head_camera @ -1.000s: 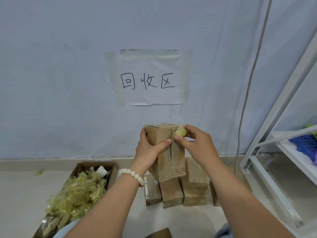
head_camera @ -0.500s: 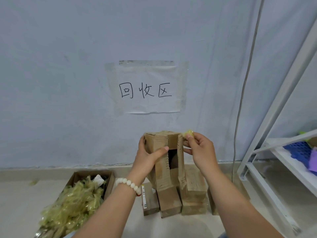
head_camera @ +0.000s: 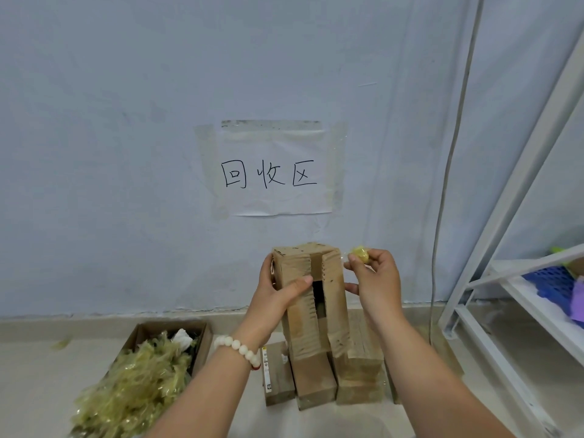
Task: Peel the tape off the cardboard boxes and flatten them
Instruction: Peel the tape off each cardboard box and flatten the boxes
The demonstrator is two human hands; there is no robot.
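Observation:
A tall narrow cardboard box point(head_camera: 303, 298) stands upright in front of me, its two front flaps parted with a dark gap between them. My left hand point(head_camera: 278, 295) grips its left side, thumb lying across the left flap. My right hand point(head_camera: 374, 279) is just right of the box and pinches a crumpled yellowish wad of tape point(head_camera: 360, 255) near the box's top right corner, with a thin clear strand running toward the box.
A stack of flattened cardboard point(head_camera: 331, 374) lies on the floor below the box. An open carton point(head_camera: 202, 336) of peeled yellowish tape sits at lower left. A white metal shelf point(head_camera: 518, 279) stands to the right. A cable point(head_camera: 442, 216) hangs down the wall.
The box's front flaps have parted as the tape came off the seam. My right hand has pulled the tape wad from the box's top off to the right.

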